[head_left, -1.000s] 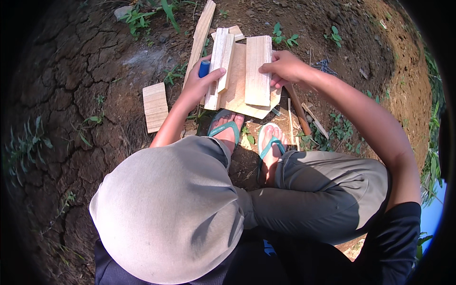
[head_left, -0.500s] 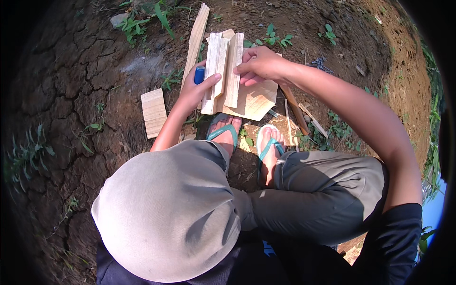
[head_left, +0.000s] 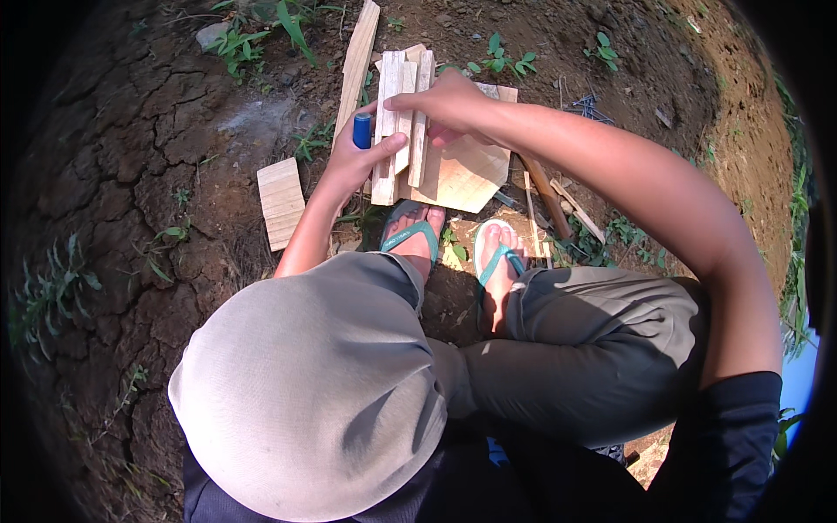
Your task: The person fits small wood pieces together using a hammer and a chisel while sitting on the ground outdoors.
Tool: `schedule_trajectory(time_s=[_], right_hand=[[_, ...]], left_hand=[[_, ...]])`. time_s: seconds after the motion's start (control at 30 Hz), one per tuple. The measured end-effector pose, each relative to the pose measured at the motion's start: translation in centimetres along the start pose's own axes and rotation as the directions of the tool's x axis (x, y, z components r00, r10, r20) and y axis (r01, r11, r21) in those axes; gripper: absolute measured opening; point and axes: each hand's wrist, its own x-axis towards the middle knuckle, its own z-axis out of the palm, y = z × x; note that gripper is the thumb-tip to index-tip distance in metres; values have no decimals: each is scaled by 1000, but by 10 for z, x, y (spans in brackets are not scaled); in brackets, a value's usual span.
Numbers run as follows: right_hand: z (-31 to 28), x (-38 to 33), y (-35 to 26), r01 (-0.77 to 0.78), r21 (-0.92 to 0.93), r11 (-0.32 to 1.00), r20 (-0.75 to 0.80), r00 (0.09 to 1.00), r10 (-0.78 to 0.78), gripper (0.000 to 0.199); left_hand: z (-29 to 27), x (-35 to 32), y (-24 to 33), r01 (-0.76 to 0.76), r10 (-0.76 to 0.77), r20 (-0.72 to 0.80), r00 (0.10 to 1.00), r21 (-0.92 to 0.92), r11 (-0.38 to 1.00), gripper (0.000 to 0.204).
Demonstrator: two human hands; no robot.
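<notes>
Cracked brown dirt (head_left: 113, 174) fills the scene, dry and split into plates on the left, with small green weeds (head_left: 52, 292) poking through. Nearest the camera sits a grey, rounded knee (head_left: 305, 392) in loose trousers, and beside it the other trouser leg (head_left: 602, 349) folds across to the right, a dark sleeve (head_left: 732, 436) at its edge. Just past the knees, two bare feet in teal flip-flops (head_left: 418, 231) rest on the soil, toes pointing away. Up from there, the left hand (head_left: 353, 161) comes in, fingers wrapped around the lower part of a bundle of pale wooden slats (head_left: 397, 122), with a small blue cylinder (head_left: 362, 131) pinched against the palm side; its grip is closed on both. The right hand (head_left: 449, 105) reaches across from the right on a long bare forearm, thumb and fingers clenched on the upper half of the same slats, holding them upright and pressed together. The slats stand over a flat, pale wooden board (head_left: 471, 170) lying on the ground; whether they touch it I cannot tell. Off to the left, well apart from the hands, a short wooden block (head_left: 281, 200) lies on the dirt. A long thin plank (head_left: 357, 57) runs away behind the bundle toward the top. To the right of the board, a brown stick (head_left: 547, 196) and thin offcuts lie scattered. Farther off, leafy green sprouts (head_left: 501, 61) dot the ground.
</notes>
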Motion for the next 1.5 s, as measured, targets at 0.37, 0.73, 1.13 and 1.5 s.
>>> schedule_trajectory(time_s=[0.37,0.73,1.13,1.5], right_hand=[[-1,0,26,49,-244,969,-410,900,-149,72],[-50,-51,47,-108,-18,994,-160,982,104,41],[-52,-48,60,-146,-7,989,-205,968,141,51],[-66,-50,45,-41,-296,954,-226,974,-28,51]], left_hand=[[8,0,-19,7,-12,-146,989,-35,999,63],[9,5,-27,-45,35,-152,988,-65,997,58],[10,10,-33,-87,81,-143,986,-38,995,58],[5,11,-39,-100,90,-138,986,-68,993,55]])
